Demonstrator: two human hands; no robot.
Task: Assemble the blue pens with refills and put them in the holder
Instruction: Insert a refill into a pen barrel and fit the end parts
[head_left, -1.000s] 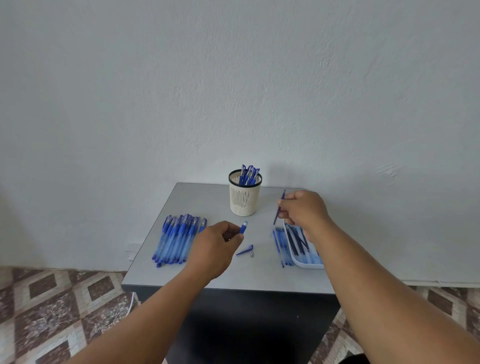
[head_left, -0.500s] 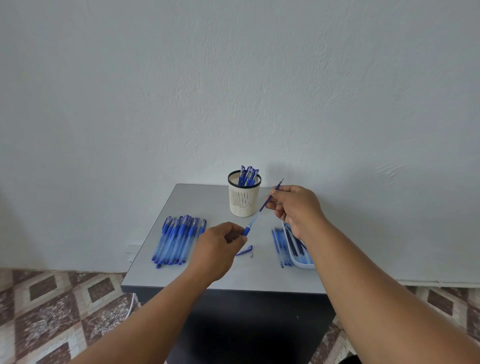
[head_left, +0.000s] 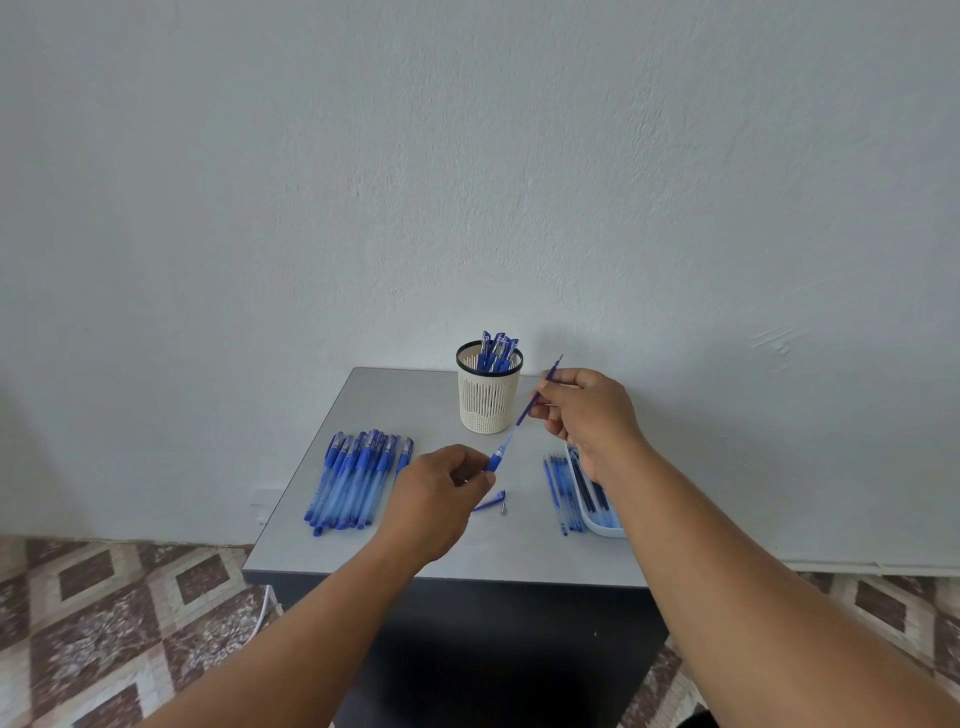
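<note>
Pinching the refill (head_left: 540, 396) with my right hand (head_left: 587, 415), thumb and fingers curled round its upper part, top end poking out above the knuckles. Its lower end runs down-left into the open end of the pen barrel (head_left: 500, 455). My left hand (head_left: 439, 496) grips that barrel, fingers curled round the lower part, only the blue grip section and a clear stretch showing. Both held above the grey table (head_left: 415, 561), apart from it. Just below the barrel, on the table, a blue cap (head_left: 488, 503) and a small metal tip (head_left: 503, 511) beside it. Behind, the cream mesh holder (head_left: 488, 400) stands upright with several blue pens inside. Left: row of pens (head_left: 358, 480) lying side by side. Right: white tray (head_left: 597, 512) of refills, more loose refills (head_left: 558, 491) just beside it. Patterned tile floor (head_left: 104, 623) below.
</note>
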